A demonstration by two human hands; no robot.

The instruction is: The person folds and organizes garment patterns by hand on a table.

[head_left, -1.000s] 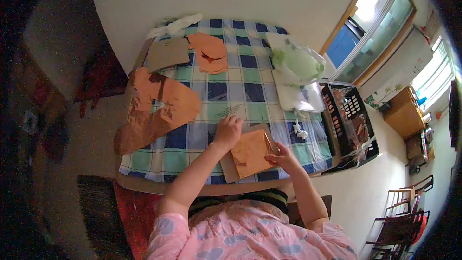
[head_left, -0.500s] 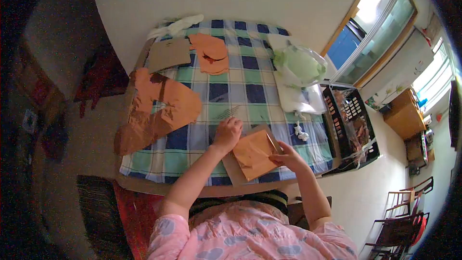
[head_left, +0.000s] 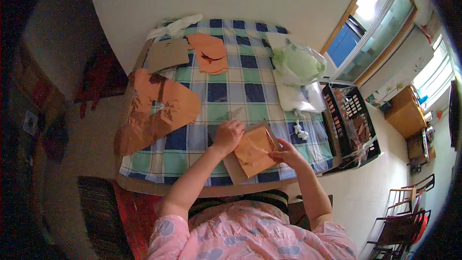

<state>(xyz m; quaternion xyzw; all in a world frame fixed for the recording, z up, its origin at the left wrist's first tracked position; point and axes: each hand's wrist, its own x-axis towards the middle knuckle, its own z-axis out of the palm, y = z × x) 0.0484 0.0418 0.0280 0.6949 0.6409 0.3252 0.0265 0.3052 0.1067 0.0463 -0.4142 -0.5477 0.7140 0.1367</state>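
Note:
A folded orange shiny sheet (head_left: 255,153) lies over a piece of brown cardboard (head_left: 234,167) near the front edge of the cloth-covered table. My right hand (head_left: 288,155) pinches the right edge of the orange sheet, thumb on top. At the upper left of the cardboard, my left hand (head_left: 229,136) has its fingers curled down; what sits under the fingertips is hidden. Just beyond it, thin dark lines (head_left: 231,114) show on the cloth, too fine to identify.
A large orange sheet (head_left: 168,103) lies at left, with a smaller orange piece (head_left: 211,55) and a cardboard square (head_left: 168,55) behind. At right are a plastic bag with green contents (head_left: 298,62), a white knotted bundle (head_left: 301,131) and a black crate (head_left: 353,110).
The orange sheet and cardboard have shifted slightly upward and turned a little. Both hands stay in nearly the same places.

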